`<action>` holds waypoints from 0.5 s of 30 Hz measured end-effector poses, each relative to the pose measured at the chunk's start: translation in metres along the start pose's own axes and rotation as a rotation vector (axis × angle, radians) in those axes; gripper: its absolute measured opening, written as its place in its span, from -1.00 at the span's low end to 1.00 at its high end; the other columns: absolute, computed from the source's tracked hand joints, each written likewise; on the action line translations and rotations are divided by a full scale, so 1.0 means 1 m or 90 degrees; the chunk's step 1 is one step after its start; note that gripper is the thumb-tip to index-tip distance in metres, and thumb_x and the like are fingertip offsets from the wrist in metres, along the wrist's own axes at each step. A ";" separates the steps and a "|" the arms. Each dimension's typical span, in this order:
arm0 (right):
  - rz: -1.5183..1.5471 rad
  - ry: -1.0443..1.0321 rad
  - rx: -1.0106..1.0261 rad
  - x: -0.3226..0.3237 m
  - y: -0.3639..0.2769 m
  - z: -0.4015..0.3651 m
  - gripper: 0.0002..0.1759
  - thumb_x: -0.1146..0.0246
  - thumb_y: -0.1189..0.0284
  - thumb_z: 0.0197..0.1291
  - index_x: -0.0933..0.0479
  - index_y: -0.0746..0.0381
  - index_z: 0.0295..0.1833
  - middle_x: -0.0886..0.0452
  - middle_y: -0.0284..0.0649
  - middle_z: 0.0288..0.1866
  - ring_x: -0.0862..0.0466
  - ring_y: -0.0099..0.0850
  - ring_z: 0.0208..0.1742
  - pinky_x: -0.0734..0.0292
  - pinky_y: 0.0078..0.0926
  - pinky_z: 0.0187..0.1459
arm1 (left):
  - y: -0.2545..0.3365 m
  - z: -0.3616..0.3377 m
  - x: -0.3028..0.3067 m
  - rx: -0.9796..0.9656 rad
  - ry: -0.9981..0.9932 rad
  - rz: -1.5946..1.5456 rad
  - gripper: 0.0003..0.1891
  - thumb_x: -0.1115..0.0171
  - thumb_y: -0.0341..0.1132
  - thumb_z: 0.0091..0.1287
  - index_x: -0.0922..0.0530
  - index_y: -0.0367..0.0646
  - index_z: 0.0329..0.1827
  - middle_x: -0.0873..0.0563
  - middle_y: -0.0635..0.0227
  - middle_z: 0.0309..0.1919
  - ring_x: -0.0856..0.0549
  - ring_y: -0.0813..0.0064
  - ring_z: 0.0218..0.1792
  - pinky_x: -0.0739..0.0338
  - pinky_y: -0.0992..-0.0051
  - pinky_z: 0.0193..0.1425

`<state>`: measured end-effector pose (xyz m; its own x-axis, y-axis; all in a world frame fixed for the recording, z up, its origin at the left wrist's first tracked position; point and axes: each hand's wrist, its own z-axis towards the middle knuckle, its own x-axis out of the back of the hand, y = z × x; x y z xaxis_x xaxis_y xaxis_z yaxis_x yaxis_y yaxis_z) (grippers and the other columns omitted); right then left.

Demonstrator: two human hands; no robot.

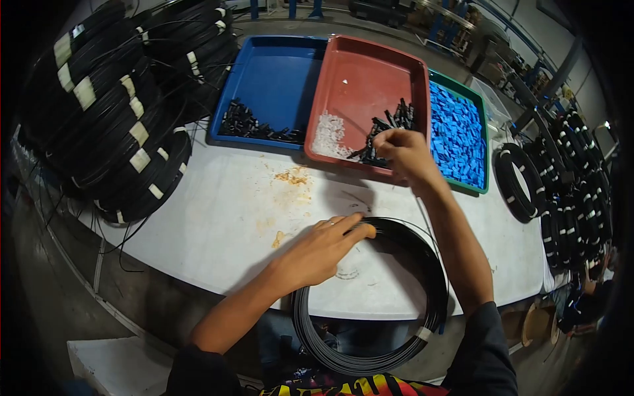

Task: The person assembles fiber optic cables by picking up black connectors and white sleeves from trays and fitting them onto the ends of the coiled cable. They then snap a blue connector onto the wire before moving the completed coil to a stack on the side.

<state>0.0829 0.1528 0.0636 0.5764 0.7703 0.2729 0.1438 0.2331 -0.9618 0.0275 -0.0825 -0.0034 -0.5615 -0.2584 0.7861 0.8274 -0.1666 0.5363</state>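
Observation:
A coil of thin black cable [436, 280] lies over the near edge of the white table, its lower part hanging past the edge. My left hand [330, 247] is closed around the top left of the coil. A white tape band [423, 333] wraps the coil at its lower right. My right hand [406, 155] is raised over the front of the red tray [370, 72], fingers pinched. What they hold is too small to make out. One loose strand rises from the coil and passes behind my right wrist. Black connector pieces [396, 122] and clear plastic pieces [328, 135] lie in the red tray.
Left of the red tray stands a blue tray [277, 72] with small black parts; on its right, a green tray [487, 158] holds blue pieces [456, 132]. Large taped cable coils [99, 119] are stacked at left. More coils [522, 181] sit at right. Brown debris [290, 177] marks the table [198, 231].

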 end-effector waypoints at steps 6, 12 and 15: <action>-0.198 0.014 0.180 -0.067 0.021 0.002 -0.83 -0.42 0.44 0.28 -0.68 0.35 -0.19 -0.71 -0.15 -0.38 -0.66 -0.39 -0.33 -0.57 -0.39 -0.19 | -0.023 0.028 0.006 -0.038 -0.153 -0.063 -0.50 -0.17 -0.75 0.11 -0.56 -0.12 0.12 -0.56 -0.06 0.34 -0.65 -0.13 0.19 -0.55 0.04 0.30; -0.298 0.054 0.330 -0.066 0.019 -0.008 -0.87 -0.40 0.53 0.28 -0.59 0.34 -0.15 -0.60 -0.04 -0.38 -0.62 -0.21 -0.41 -0.48 -0.31 -0.31 | -0.036 0.056 0.009 -0.123 -0.269 -0.089 -0.66 -0.16 -0.60 0.24 -0.56 -0.02 0.03 -0.74 0.01 -0.23 -0.74 -0.11 -0.10 -0.60 -0.02 0.03; -0.308 0.008 0.353 -0.056 0.030 -0.014 -0.89 -0.38 0.59 0.27 -0.59 0.35 -0.14 -0.59 -0.05 -0.39 -0.61 -0.18 -0.44 -0.45 -0.30 -0.37 | -0.038 0.072 0.005 -0.127 -0.294 -0.120 -0.73 -0.19 -0.48 0.29 -0.55 -0.06 0.05 -0.73 0.00 -0.35 -0.75 -0.15 -0.21 -0.58 -0.08 -0.07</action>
<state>0.0663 0.1084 0.0189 0.5617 0.4991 0.6598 -0.0423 0.8138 -0.5796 -0.0072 -0.0094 0.0022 -0.6085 0.2321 0.7589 0.6714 -0.3592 0.6482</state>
